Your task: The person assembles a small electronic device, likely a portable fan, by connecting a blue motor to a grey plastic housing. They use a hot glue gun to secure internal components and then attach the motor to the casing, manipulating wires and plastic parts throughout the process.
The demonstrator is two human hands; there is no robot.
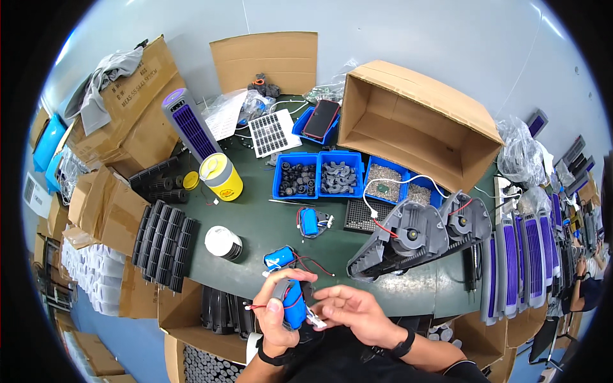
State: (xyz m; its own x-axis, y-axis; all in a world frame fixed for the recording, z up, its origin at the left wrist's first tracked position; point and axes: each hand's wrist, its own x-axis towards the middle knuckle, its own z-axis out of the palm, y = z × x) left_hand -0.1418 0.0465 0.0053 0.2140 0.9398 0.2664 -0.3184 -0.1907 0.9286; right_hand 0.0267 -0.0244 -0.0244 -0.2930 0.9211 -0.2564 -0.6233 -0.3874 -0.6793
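My left hand (273, 316) is closed around a blue-wrapped battery pack (294, 305) that sits against a grey plastic part. Thin red wires and a small white connector (315, 319) hang from the pack. Beside the connector, my right hand (359, 314) has its thumb and fingers apart, close to the pack; whether the fingertips touch it I cannot tell. Just beyond my hands, a second blue pack (279, 257) with red and black wires lies on the green table (255, 217). Farther off is another blue pack on a grey part (310, 222).
Blue bins (295, 195) of small dark parts stand mid-table, before an open cardboard box (408, 121). Grey fan housings (408, 236) lie right. A white tub (223, 242), a yellow-white canister (221, 177) and black rollers (163, 246) are left. Purple-grey fan bodies (509, 268) stand far right.
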